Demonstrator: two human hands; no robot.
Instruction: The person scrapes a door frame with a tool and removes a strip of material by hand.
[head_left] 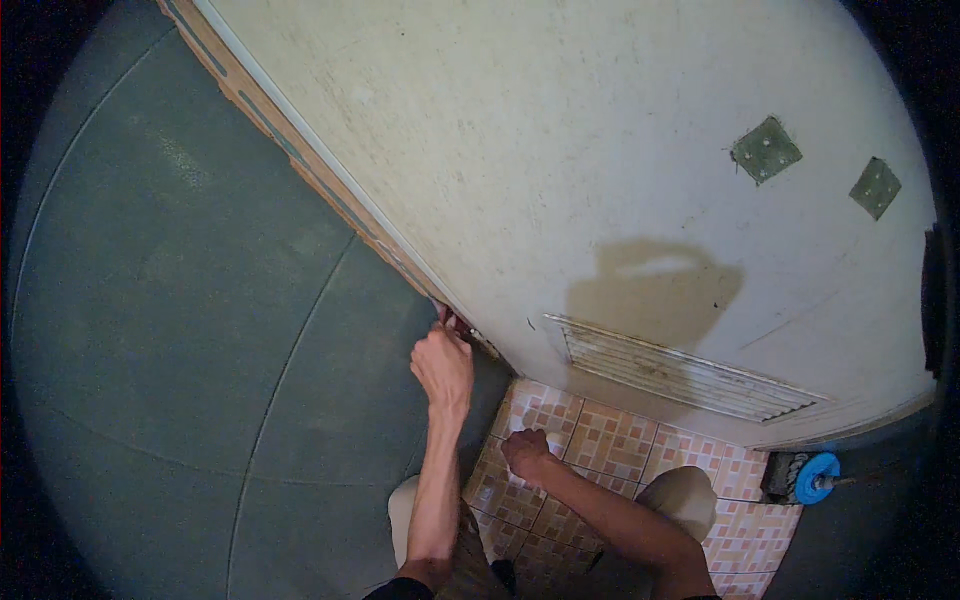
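Head view: my left hand (443, 362) curls at the brown edge strip (303, 156), can't tell what it holds; strip looks stiff, rough-edged, best pinched low.

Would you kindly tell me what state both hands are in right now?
Left hand: curled near the brown strip's lower end; grip hidden, cannot be told.
Right hand: curled above the tiled floor; whether holding anything cannot be told.
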